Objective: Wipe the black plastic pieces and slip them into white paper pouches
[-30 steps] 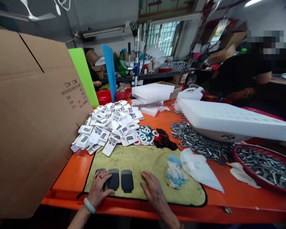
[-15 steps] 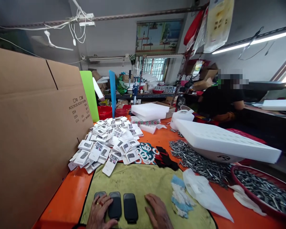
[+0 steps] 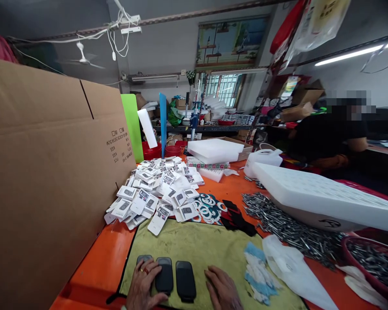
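Three flat black rounded-rectangle pieces lie in a row on a yellow-green cloth (image 3: 194, 234): a mostly covered left piece (image 3: 144, 258), a middle piece (image 3: 164, 276) and a right piece (image 3: 185, 280). Over the left one lies my left hand (image 3: 145, 282), a ring on one finger, its fingers spread and the fingertips reaching the edge of the middle piece. To the right of the row, my right hand (image 3: 223, 288) rests on the cloth, fingers loosely extended, with nothing in it. A crumpled blue-and-white rag (image 3: 260, 273) lies beyond it.
White printed boxes (image 3: 161, 185) are heaped behind the cloth, beside a large cardboard carton (image 3: 51, 185). White rings (image 3: 208, 209), black-and-red gloves (image 3: 236, 219) and metal parts (image 3: 287, 228) lie to the right. Another person (image 3: 330, 133) sits at the far right.
The view has swung a little to the left, so everything appears shifted rightward. Both hands and the black pieces keep about the same places on the cloth.
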{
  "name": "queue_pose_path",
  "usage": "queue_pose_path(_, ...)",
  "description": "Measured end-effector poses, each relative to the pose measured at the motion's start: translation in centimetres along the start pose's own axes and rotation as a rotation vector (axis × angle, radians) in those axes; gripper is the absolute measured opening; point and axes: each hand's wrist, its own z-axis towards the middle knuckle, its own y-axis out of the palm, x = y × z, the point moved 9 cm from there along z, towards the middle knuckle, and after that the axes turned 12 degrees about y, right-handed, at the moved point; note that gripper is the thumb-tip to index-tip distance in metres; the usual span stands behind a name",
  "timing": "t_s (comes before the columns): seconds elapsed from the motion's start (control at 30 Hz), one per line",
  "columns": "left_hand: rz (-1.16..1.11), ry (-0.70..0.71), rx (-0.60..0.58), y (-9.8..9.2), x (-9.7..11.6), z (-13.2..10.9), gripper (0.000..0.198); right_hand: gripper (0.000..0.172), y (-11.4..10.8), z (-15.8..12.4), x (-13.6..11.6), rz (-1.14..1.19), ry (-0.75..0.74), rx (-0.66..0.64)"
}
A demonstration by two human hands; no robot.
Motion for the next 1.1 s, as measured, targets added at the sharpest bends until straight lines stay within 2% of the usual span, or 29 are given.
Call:
queue_pose_path(0.37,-0.003,-0.002,0.002,0.1,0.0,0.0,0.066,0.022,-0.1,0.0,-0.4,0.0,0.001,-0.004)
queue_pose_path(0.43,0.001,-0.002,0.002,0.2,0.1,-0.1,0.067,0.021,0.2,0.6,-0.4,0.002,0.044,-0.074)
queue_pose_path(0.53,-0.01,-0.027,-0.015,0.5,0.0,-0.3,0.064,0.029,1.2,3.3,-0.2,-0.008,0.111,-0.305)
queue_pose_path(0.6,-0.03,-0.053,-0.035,0.8,-0.1,-0.6,0.062,0.03,1.1,6.8,-0.3,-0.054,0.119,-0.437)
queue_pose_path(0.63,-0.042,-0.064,-0.043,1.0,-0.2,-0.7,0.062,0.028,0.3,9.4,-0.6,-0.108,0.106,-0.441)
queue_pose_path(0.7,-0.066,-0.08,-0.049,1.2,-0.3,-1.0,0.061,0.034,-1.3,15.4,-1.4,-0.255,0.083,-0.458)
queue_pose_path(0.77,-0.086,-0.087,-0.05,1.4,-0.4,-1.1,0.06,0.041,-2.6,21.8,-1.7,-0.44,0.137,-0.535)
queue_pose_path(0.83,-0.101,-0.09,-0.044,1.3,-0.6,-1.1,0.06,0.044,-4.5,28.1,-3.1,-0.465,0.163,-0.515)
queue_pose_path(0.9,-0.104,-0.091,-0.031,1.1,-0.7,-0.9,0.06,0.044,-6.0,33.4,-4.3,-0.482,0.211,-0.472)
queue_pose_path(1.0,-0.089,-0.087,-0.013,0.8,-0.7,-0.6,0.061,0.047,-7.2,38.2,-5.7,-0.498,0.268,-0.417)
queue_pose_path(1.1,-0.073,-0.079,-0.017,0.7,-0.5,-0.5,0.06,0.049,-7.2,40.0,-6.9,-0.506,0.288,-0.413)
